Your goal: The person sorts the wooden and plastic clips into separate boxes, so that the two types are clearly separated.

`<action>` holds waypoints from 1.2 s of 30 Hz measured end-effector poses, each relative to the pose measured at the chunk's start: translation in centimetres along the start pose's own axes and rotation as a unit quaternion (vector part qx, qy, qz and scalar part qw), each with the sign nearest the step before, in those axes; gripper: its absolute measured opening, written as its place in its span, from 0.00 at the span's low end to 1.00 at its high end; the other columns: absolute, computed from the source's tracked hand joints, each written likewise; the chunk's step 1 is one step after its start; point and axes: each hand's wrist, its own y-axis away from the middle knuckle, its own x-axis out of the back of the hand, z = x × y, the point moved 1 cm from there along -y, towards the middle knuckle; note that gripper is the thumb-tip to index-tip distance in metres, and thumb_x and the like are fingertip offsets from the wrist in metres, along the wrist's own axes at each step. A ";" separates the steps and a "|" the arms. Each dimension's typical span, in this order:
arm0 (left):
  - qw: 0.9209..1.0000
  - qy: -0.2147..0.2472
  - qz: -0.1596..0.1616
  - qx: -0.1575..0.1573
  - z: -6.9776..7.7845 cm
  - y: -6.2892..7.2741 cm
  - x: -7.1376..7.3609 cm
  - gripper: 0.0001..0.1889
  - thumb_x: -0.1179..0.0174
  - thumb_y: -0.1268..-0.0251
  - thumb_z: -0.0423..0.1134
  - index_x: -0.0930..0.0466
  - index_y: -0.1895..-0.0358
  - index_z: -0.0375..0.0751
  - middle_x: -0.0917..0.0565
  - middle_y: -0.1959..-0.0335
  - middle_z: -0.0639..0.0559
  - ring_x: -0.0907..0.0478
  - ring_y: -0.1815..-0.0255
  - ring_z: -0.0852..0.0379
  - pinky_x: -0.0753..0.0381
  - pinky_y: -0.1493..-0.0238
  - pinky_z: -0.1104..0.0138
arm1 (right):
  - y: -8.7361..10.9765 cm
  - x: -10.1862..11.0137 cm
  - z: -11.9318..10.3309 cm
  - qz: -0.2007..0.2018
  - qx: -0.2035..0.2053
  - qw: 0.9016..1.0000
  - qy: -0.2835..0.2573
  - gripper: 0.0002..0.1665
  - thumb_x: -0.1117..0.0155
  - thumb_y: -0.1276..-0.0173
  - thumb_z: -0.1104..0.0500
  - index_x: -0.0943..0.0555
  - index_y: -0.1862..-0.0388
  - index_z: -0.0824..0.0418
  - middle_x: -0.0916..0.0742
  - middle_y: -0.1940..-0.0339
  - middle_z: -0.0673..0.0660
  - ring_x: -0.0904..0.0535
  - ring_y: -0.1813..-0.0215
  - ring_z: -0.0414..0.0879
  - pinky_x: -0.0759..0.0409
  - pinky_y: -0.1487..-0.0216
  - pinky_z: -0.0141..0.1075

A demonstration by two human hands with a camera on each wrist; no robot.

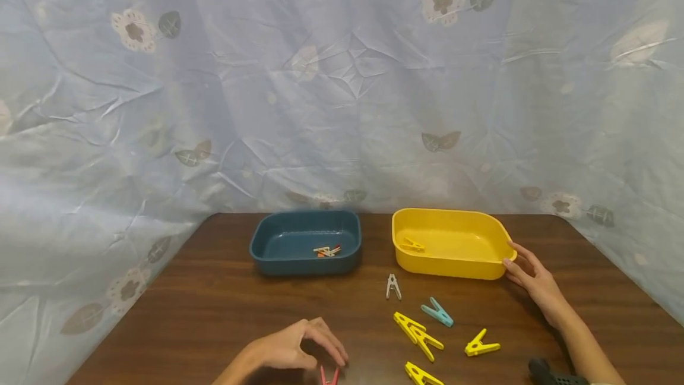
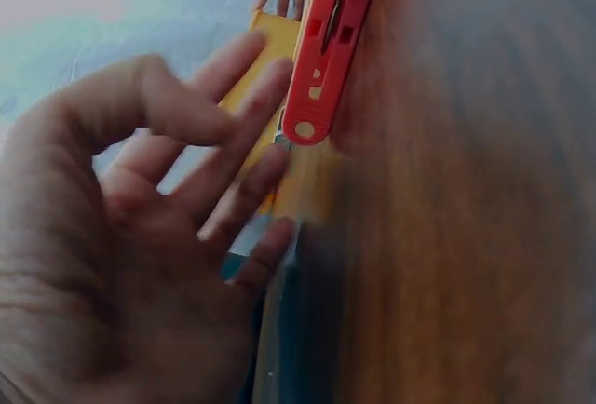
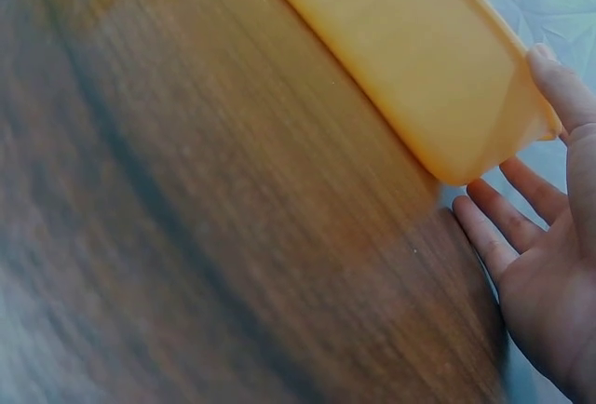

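In the head view, my left hand (image 1: 299, 346) is at the near edge of the table, right by a red clothespin (image 1: 329, 376). In the left wrist view the thumb is bent, the fingers (image 2: 247, 190) are spread loosely, and the red clothespin (image 2: 326, 60) lies beyond the fingertips, ungripped. At the right, my right hand (image 1: 540, 287) touches the corner of a yellow tub (image 1: 449, 268). Its thumb (image 3: 559, 83) rests at the rim in the right wrist view, with the other fingers extended at the tub's end. One yellow clothespin (image 1: 412, 245) lies inside the tub.
A dark blue tub (image 1: 304, 266) with several small clothespins (image 1: 327, 251) stands back left. Before the yellow tub lie a white clothespin (image 1: 393, 287), a light blue one (image 1: 438, 312) and several yellow clothespins (image 1: 481, 344). A black object (image 1: 553, 373) sits near my right forearm. A floral curtain (image 1: 342, 76) hangs behind.
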 end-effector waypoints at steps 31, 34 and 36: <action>0.998 0.001 0.016 0.056 -1.0 0.4 0.0 0.19 0.35 0.45 0.40 0.21 0.49 0.43 0.23 0.53 0.59 0.32 0.55 0.63 0.31 0.53 0.70 | 0.0 -0.2 0.1 -0.001 -0.005 1.000 0.005 0.36 0.52 0.27 0.52 0.52 0.26 0.57 0.45 0.35 0.78 0.32 0.54 0.20 0.26 0.56 0.26; 0.998 0.001 0.018 0.067 -1.0 0.3 -0.1 0.18 0.35 0.44 0.40 0.21 0.49 0.43 0.23 0.53 0.60 0.31 0.56 0.64 0.31 0.54 0.70 | 0.0 -0.1 0.2 0.001 -0.004 1.000 0.000 0.35 0.52 0.27 0.53 0.52 0.26 0.58 0.45 0.35 0.78 0.32 0.54 0.20 0.26 0.56 0.25; 0.997 0.002 0.020 0.074 -1.1 0.2 -0.1 0.18 0.35 0.44 0.40 0.21 0.49 0.43 0.23 0.54 0.61 0.31 0.57 0.64 0.31 0.55 0.70 | 0.0 0.0 0.1 0.001 0.000 1.000 -0.003 0.35 0.52 0.27 0.54 0.52 0.27 0.58 0.46 0.35 0.79 0.31 0.54 0.20 0.26 0.56 0.25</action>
